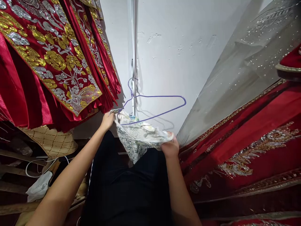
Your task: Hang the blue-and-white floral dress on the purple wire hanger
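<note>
A pale patterned garment [136,135] is stretched between my two hands, its lower part hanging down in front of my dark trousers. My left hand [109,120] is closed on its left upper edge, beside the end of a purple wire hanger [162,96]. My right hand [171,146] grips the right end of the cloth and is slightly blurred. The hanger's left end reaches into the garment, while its right end sticks out bare above the cloth. Its hook is up against a narrow vertical metal strip [134,47] on the wall.
Red pleated skirts with gold and silver embroidery [56,59] hang at upper left. On the right hang a sheer sparkling white fabric [235,69] and red beaded garments [246,147]. Lower left are wooden slats [11,188], a white plastic bag [39,186] and a white cable [30,171].
</note>
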A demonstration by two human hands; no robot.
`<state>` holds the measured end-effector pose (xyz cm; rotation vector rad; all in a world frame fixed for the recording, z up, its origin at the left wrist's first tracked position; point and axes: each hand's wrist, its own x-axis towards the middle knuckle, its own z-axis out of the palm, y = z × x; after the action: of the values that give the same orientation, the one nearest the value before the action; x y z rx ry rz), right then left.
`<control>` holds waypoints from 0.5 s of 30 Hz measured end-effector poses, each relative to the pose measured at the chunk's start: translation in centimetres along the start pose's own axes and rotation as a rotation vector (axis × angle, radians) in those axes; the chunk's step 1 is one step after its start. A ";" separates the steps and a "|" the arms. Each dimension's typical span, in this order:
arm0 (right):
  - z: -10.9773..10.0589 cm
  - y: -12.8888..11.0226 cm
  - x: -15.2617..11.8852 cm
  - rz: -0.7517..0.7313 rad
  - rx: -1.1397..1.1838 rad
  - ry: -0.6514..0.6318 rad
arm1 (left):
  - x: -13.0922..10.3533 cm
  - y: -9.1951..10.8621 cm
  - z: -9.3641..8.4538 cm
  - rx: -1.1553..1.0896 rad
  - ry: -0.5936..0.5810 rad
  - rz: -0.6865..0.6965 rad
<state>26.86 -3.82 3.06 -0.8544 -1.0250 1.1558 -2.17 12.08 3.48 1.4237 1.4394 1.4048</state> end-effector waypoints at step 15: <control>7.5 8.0 0.7 0.348 -0.595 -0.401 | -15.6 1.5 -1.3 -0.250 -0.464 -0.085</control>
<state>17.34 -1.27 -1.81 -1.3398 -1.6438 1.3688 -0.14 -3.44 1.71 1.3923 0.9802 1.0660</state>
